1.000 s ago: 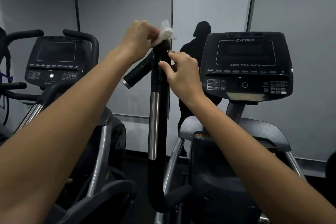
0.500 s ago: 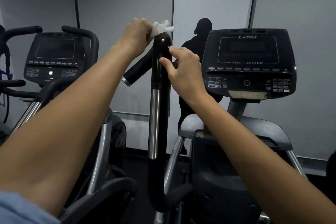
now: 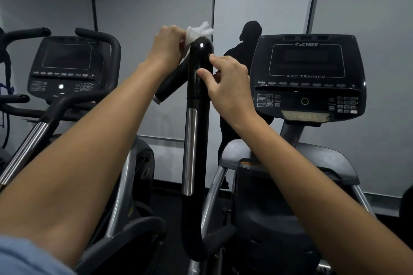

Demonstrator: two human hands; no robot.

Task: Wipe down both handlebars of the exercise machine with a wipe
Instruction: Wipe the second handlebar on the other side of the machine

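Note:
A tall black handlebar (image 3: 197, 87) with a chrome strip rises in the middle of the view, bent over at its top. My left hand (image 3: 166, 46) holds a crumpled white wipe (image 3: 196, 33) against the top bend from the left and behind. My right hand (image 3: 225, 83) grips the handlebar just below the bend, thumb on the front and fingers curled round the right side. The handlebar's short black end (image 3: 169, 85) slopes down to the left behind my left forearm.
The Cybex Arc Trainer console (image 3: 308, 78) stands right of the handlebar. A second machine with its console (image 3: 67, 67) and bars (image 3: 29, 140) sits at the left. A grey panelled wall lies behind, with a dark silhouette of a person (image 3: 243, 51) reflected.
My left hand has pushed the wipe up and slightly over the top bend of the handlebar. My right hand keeps its grip in the same spot.

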